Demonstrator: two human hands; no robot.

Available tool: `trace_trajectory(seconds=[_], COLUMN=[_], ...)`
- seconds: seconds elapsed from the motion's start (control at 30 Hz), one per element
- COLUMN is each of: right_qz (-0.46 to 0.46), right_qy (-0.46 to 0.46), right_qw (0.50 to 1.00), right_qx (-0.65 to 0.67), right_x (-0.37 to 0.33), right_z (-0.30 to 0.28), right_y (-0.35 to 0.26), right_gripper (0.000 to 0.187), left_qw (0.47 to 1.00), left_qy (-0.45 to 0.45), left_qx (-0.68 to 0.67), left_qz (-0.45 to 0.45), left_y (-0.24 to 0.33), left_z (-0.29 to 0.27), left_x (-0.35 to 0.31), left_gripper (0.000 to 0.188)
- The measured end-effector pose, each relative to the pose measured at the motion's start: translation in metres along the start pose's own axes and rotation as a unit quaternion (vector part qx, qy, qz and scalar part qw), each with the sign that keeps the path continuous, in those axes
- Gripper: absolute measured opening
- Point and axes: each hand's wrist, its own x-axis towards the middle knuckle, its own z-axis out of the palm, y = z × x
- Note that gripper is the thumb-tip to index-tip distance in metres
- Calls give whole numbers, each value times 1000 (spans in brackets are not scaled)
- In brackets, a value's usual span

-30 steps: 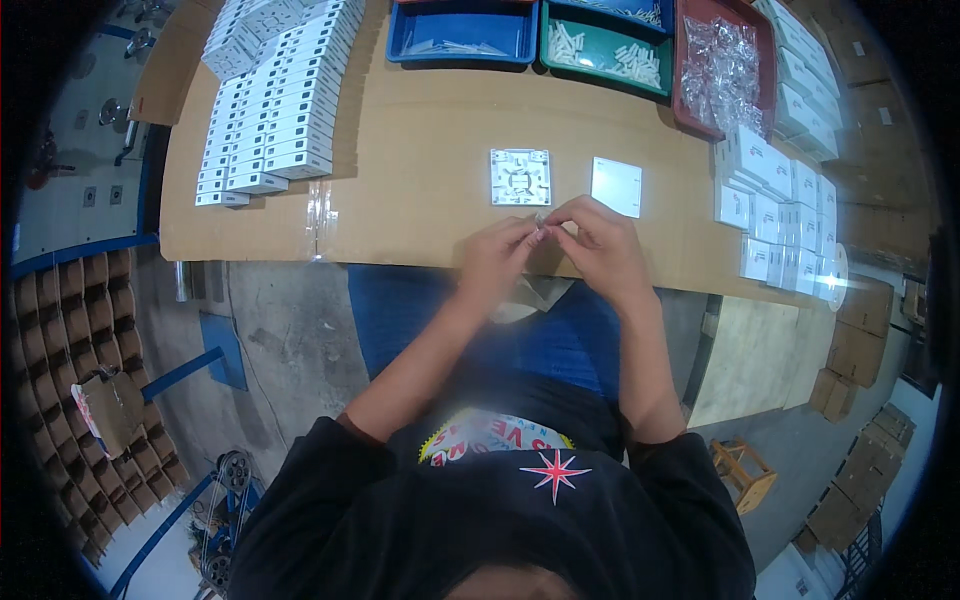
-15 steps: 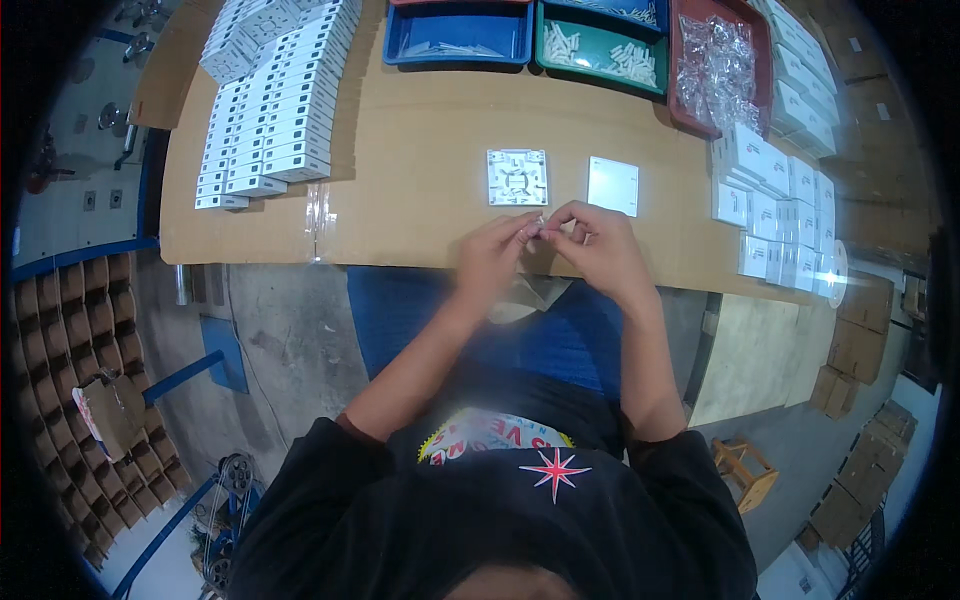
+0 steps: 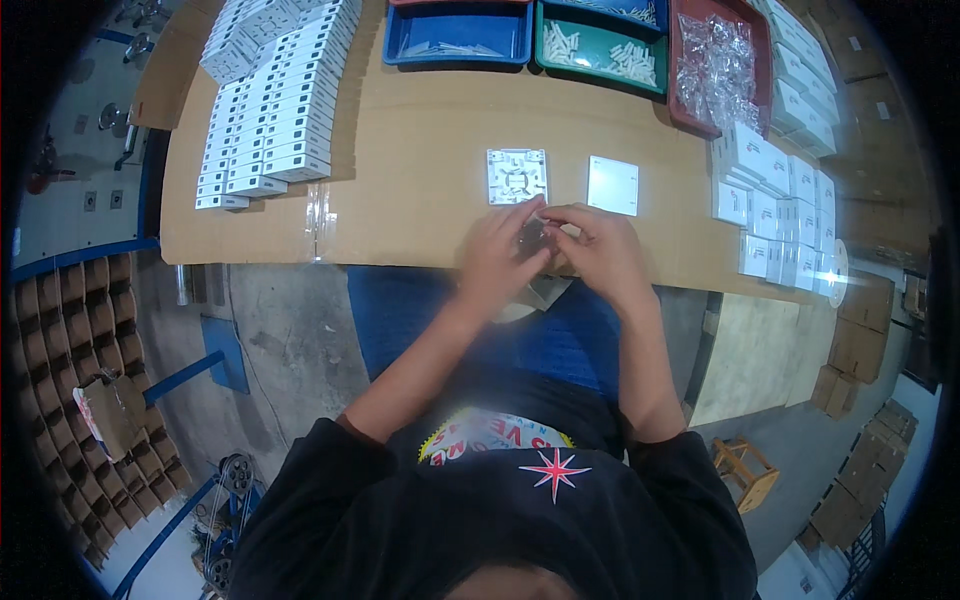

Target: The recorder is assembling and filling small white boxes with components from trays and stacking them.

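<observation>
Looking down from head height, a person seated at a cardboard-covered desk [image 3: 420,140] works with two bare hands at its near edge. Left hand [image 3: 500,258] and right hand [image 3: 600,250] meet fingertip to fingertip, all fingers curled inward and pinching one small dark part [image 3: 533,236] between them. That part is mostly hidden by the fingers; only a dark, slightly shiny patch shows, and its shape cannot be made out. It is held just above the near edge of the desk, near the middle. Below the hands, off the desk edge, a pale grey sheet-like piece [image 3: 545,290] lies over the person's lap.

Just beyond the fingertips lie two square white plates, side by side: one moulded plate [image 3: 517,176] with raised ribs and cut-outs, and to its right one smooth plain plate [image 3: 613,185].

Along the far edge stand three trays in a row: a blue tray [image 3: 400,40], a green tray [image 3: 548,62] with small white pieces in it, and a red tray [image 3: 682,100] with clear plastic bags. At the left far corner sit many small white boxes [image 3: 265,110] in long rows, too many to count. More white boxes [image 3: 775,195] are stacked along the right edge.
</observation>
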Motion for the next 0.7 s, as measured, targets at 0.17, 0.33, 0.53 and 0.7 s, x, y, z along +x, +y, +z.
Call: trace_trajectory(seconds=[0.17,0.33,0.53,0.7], right_qz=[14,-23,-35,-35], right_qy=[-25,-17,-57,-72], right_qw=[999,999,993,994], right_qx=[36,14,99,80], right_x=[0,-1,-1,-4], right_z=[-3,-5,-12,-16], right_y=[-5,-6,-4,-11], right_gripper=[18,18,25,21], left_qw=[992,997,996,993], left_qy=[-44,-57,-49,-73], left_qx=[-34,8,-70,-69], left_qz=[-115,-49,-36,-67], left_y=[2,-9,-8,-2], left_z=[0,1,2,-3], left_x=[-9,-12,-12,-8], left_gripper=[47,26,17,29])
